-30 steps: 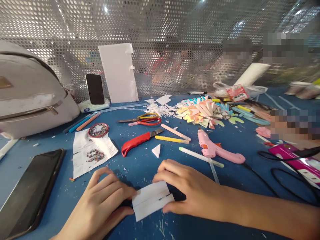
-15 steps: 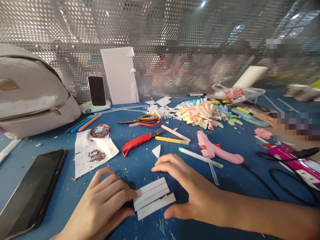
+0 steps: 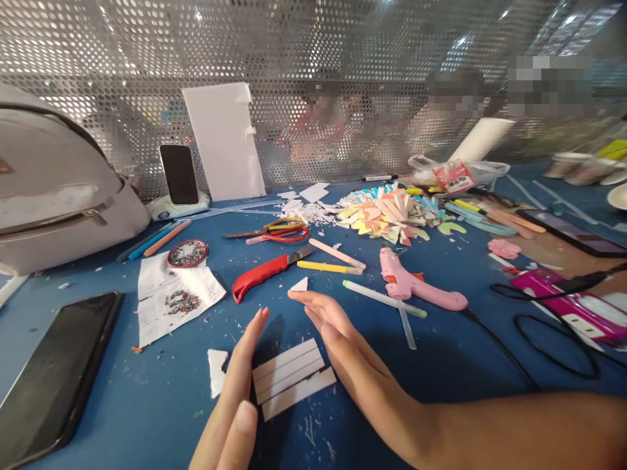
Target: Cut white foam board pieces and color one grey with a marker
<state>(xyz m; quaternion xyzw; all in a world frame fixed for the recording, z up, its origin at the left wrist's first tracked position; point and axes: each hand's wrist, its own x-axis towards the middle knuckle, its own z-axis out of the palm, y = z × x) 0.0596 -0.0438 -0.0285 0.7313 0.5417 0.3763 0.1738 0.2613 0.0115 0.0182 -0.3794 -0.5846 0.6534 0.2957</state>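
Observation:
Several flat white strips (image 3: 289, 369) lie side by side on the blue table, the nearest one slightly apart and shifted right. My left hand (image 3: 234, 398) stands on edge at their left end, fingers straight and thumb raised, holding nothing. On the other side, my right hand (image 3: 355, 365) is also on edge with stretched fingers, close to the strips' right end and empty. Whether either hand touches the strips I cannot tell. A jagged white scrap (image 3: 215, 372) lies left of my left hand. Just beyond my right fingertips is a small white triangular piece (image 3: 299, 284).
Beyond the hands lie a red-handled knife (image 3: 262, 274), scissors (image 3: 279, 228), a pink glue gun (image 3: 411, 281) with its cord, and glue sticks (image 3: 330, 267). A phone (image 3: 63, 372) and beads on paper (image 3: 154, 287) are left. Coloured scraps (image 3: 386, 212) are heaped behind; a magenta power strip (image 3: 553, 300) is right.
My left hand has let go of the strips' left end and turned on edge, uncovering the jagged scrap. My right hand has turned on edge too, its thumb now out of sight.

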